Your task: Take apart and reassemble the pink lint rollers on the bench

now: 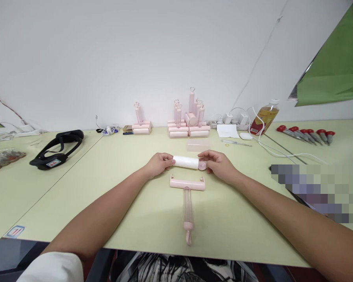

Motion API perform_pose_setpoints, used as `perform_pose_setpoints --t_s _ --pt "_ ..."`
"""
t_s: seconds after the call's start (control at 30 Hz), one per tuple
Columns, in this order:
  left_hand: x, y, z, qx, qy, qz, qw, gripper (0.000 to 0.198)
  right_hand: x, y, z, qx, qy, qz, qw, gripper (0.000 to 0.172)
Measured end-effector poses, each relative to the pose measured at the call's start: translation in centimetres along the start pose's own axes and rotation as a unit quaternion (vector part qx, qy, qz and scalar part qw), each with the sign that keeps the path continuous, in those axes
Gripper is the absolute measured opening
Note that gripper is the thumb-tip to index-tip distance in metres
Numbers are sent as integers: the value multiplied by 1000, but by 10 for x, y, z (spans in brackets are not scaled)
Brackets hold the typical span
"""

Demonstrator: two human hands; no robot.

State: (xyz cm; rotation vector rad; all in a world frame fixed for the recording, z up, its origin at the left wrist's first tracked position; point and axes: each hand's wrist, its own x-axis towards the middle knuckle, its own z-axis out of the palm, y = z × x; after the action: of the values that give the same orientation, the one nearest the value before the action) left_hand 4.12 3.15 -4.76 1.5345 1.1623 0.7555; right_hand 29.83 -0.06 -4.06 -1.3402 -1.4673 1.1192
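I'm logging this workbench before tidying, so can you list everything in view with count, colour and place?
white roller: 1, white with a pink end cap, held between both hands at centre
roller handle frame: 1, pink, flat on the table just below the hands
assembled rollers: several, pink, stacked by the back wall
headset strap: 1, black, left
screwdrivers: about 5, red handles, right
bottle: 1, amber, back right
power strip with chargers: white, back
table: pale green
left hand: on the roller's left end
right hand: on the pink end
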Motion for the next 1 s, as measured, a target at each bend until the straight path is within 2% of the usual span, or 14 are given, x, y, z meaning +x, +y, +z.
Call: perform_pose_setpoints --t_s 0.23,0.33,0.4,0.53,0.63,0.7,0.83,0.9,1.0 --pt "-1 3 0 -24 7 -10 1000 29 4 7 -2 -93 22 -8 995 38" --pt "-1 4 0 -37 12 -10 999 32 3 7 -3 -166 59 -62 983 35" --pt "-1 5 0 -46 14 -9 999 34 2 7 -2 -196 64 -113 972 27" --pt "-2 6 0 -54 8 -2 998 37 -1 5 4 -239 13 -230 943 18" --pt "-3 6 1 -44 -10 3 999 37 -4 1 8 -241 -2 -260 935 16" --pt "-4 6 2 -29 -20 7 999 39 -6 -3 7 -210 31 -276 937 15" --pt "-6 7 3 11 -22 13 1000 42 -3 -14 -10 -131 189 -305 924 19" --pt "-8 9 3 47 -17 25 998 38 4 -17 -26 -103 258 -292 915 25" --pt "-9 13 6 140 -6 60 988 31 19 -18 -50 -109 314 -249 910 35"
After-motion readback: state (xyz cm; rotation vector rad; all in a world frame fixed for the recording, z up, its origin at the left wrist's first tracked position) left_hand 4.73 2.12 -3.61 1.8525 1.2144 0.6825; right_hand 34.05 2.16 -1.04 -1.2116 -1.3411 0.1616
